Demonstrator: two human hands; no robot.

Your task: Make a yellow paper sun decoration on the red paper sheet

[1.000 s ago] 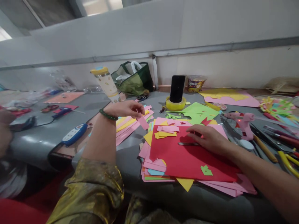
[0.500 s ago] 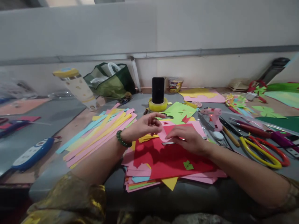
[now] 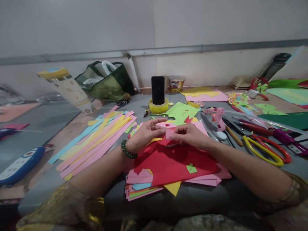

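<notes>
A small piece of pink paper [image 3: 168, 133] is held up between my two hands over the red sheet [image 3: 178, 163]. My left hand [image 3: 148, 134], with a green bead bracelet [image 3: 128, 150] at the wrist, pinches its left edge between thumb and fingers. From the other side, the thumb and fingertips of my right hand [image 3: 189, 135] close on the same piece. A thin, flat, greyish thing [image 3: 172, 145] lies just below the right fingers, partly hidden. On the red sheet rests a folded green paper scrap [image 3: 191, 168]. Under the sheet is a stack of coloured paper [image 3: 139, 179].
Paper strips [image 3: 101, 139] fan out on the left, near a tumbler [image 3: 69, 91] and a green bag [image 3: 106, 81]. A phone [image 3: 158, 90] stands in a yellow tape roll [image 3: 158, 106]. To the right lie a pink glue gun [image 3: 215, 116] and scissors [image 3: 263, 150].
My right hand, earlier held loosely with its fingers bent, has closed its thumb and fingertips on the pink paper. The camera view has turned slightly to the right.
</notes>
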